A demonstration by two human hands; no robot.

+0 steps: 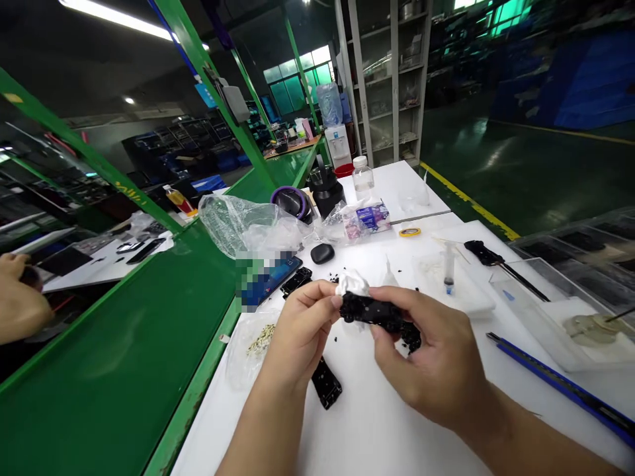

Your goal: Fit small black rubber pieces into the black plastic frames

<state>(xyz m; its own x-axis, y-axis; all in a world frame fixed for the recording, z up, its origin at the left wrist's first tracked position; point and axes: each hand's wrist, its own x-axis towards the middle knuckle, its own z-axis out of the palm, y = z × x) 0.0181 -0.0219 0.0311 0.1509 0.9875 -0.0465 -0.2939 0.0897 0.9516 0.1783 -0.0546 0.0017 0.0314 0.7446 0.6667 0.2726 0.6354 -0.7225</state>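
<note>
My right hand (pixel 436 350) is closed on one end of a small black plastic part (pixel 367 311), thumb below and index finger along its top. My left hand (pixel 305 324) pinches a crumpled white tissue (pixel 352 282) and presses it against the part's upper left edge. More black pieces lie under my right palm, partly hidden. A flat black piece (pixel 326 383) rests on the white table (pixel 367 430) beside my left wrist, and another black part (pixel 296 282) lies behind that hand. Small brass-coloured bits (pixel 262 339) sit in a clear bag to the left.
A phone (pixel 270 281), a black oval case (pixel 322 253) and a tissue pack (pixel 366 218) stand beyond my hands. At right are a syringe (pixel 449 268), a screwdriver (pixel 506 268), a blue utility knife (pixel 560 380) and a clear tray (pixel 540 330). Another person's arm (pixel 22 307) shows far left.
</note>
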